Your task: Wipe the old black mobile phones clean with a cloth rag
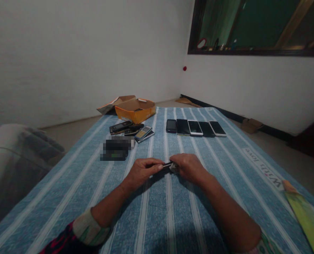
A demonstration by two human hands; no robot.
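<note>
A: Starting and ending with the head view, our only one: where is the thing being handled?

B: Between the two hands, low over the striped cover [130,225]; it is a slim dark object [167,164], seen nearly edge-on; it could be a phone, but the fingers hide too much to be sure.

A: How does each hand have it?

B: The left hand [143,171] is closed to a pinch, thumb and fingers nipping the near end; the right hand [190,167] is curled in around a crumpled grey cloth [173,168] at the other end; whether its fingers also grip the object behind that cloth, I cannot tell.

A: Why hold it from both ends?

B: My guess is that the pinch steadies it; that would leave the right hand able to bear the cloth against it.

A: And the things beyond?

B: On the right, a row of five phones [195,127] lies flat, side by side, perhaps so each stays easy to see; on the left, a loose heap of phones [143,133] overlaps anyhow near the open orange box [135,115], as if simply set down; a pixelated dark patch [116,146] beside the heap cannot be made out.
</note>
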